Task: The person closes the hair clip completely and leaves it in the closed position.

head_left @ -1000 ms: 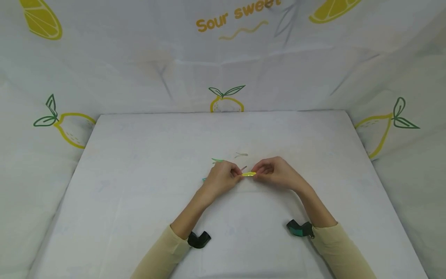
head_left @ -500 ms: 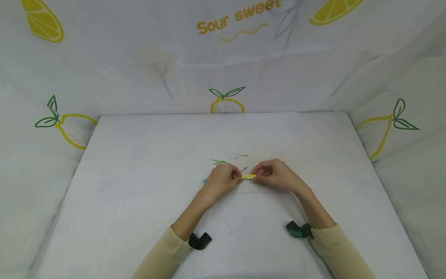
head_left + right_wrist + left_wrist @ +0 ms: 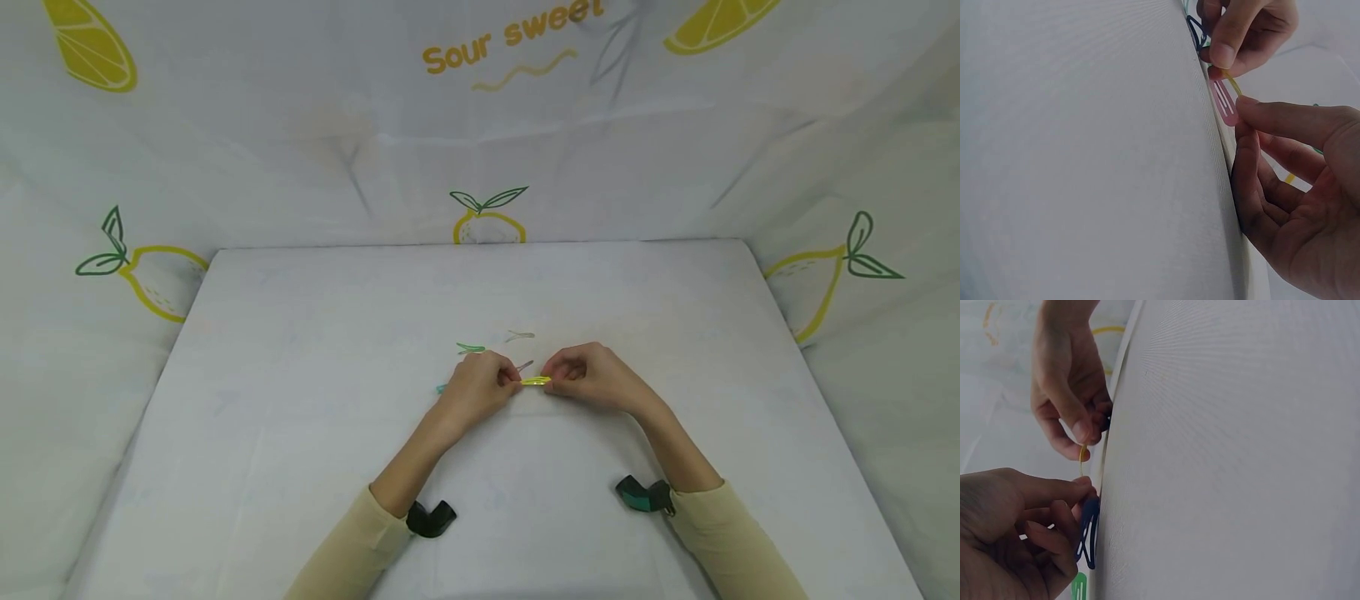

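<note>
A yellow snap hair clip (image 3: 536, 381) spans the gap between my two hands, above the white table. My left hand (image 3: 477, 388) pinches its left end between thumb and finger. At its right end, the thumb and index finger of my right hand (image 3: 596, 377) pinch it. Seen edge-on, the clip (image 3: 1232, 82) looks thin and slightly bowed in the right wrist view. Just beyond the hands lies a pink snap clip (image 3: 1224, 103). In the left wrist view a dark blue clip (image 3: 1088, 532) shows beside my left fingers.
A green clip (image 3: 471, 348) and a pale clip (image 3: 521, 335) lie on the table (image 3: 337, 333) behind the hands. Part of a teal clip (image 3: 440, 389) shows left of my left hand. Lemon-printed white cloth (image 3: 285, 167) encloses the table's back and sides.
Both hands have shifted slightly down the head view with the yellow hair clip between them, uncovering more of the green clip. Over the last half second they stay nearly still.
</note>
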`<state>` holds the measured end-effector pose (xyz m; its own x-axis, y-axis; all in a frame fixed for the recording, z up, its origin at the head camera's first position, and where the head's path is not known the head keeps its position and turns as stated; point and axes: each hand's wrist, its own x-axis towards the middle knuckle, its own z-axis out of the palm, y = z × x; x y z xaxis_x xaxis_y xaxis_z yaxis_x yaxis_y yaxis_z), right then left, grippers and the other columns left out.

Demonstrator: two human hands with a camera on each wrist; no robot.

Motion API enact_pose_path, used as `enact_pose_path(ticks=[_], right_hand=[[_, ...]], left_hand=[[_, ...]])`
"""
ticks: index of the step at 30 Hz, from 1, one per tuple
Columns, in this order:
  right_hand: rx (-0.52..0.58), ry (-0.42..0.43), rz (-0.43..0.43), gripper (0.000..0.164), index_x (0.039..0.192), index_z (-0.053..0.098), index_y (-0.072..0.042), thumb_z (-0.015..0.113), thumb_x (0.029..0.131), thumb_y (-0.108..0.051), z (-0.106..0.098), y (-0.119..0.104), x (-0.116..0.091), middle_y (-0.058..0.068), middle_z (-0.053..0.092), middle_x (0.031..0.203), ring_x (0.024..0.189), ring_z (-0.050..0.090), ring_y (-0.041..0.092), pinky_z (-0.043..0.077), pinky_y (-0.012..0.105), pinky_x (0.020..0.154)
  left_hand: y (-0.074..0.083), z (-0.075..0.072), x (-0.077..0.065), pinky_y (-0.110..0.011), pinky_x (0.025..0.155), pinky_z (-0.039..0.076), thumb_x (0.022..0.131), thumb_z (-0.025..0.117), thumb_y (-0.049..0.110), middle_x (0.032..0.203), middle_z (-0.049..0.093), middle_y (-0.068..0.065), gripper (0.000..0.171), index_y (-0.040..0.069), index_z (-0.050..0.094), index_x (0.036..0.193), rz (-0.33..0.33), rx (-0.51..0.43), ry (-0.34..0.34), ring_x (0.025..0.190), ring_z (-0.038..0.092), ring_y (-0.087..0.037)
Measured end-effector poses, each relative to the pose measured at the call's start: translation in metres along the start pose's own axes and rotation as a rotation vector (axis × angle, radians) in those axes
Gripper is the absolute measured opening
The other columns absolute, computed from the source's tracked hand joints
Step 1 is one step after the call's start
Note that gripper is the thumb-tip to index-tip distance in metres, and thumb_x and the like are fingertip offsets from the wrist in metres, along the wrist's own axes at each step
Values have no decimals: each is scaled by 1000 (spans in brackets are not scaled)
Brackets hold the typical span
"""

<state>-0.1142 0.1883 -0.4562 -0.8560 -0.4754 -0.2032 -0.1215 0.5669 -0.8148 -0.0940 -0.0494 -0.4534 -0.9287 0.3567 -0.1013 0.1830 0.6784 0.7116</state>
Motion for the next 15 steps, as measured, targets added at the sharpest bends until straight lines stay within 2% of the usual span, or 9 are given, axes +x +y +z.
enact_pose_path(ticks=[4,10,15], right_hand=[[-7,2,1,17,104,81,-9,88,91,-16,0,0,0,0,73,82,72,65,10,52,21,72],[-20,-3,-20,17,104,81,-6,87,91,-15,0,3,0,2,72,83,72,63,10,52,21,71],[-21,3,-11,16,104,81,-7,88,91,-15,1,4,1,1,70,82,72,61,11,50,22,69]], left_hand=[[-4,0,2,-21,68,48,95,84,11,81,79,-3,7,7,83,89,17,-18,1,72,62,-7],[-10,-2,2,-21,68,49,93,85,11,83,81,-3,4,7,86,91,0,-108,-19,73,63,-7],[-13,-3,3,-21,68,50,93,85,12,85,82,-2,4,9,87,91,-1,-145,-25,72,64,-6]])
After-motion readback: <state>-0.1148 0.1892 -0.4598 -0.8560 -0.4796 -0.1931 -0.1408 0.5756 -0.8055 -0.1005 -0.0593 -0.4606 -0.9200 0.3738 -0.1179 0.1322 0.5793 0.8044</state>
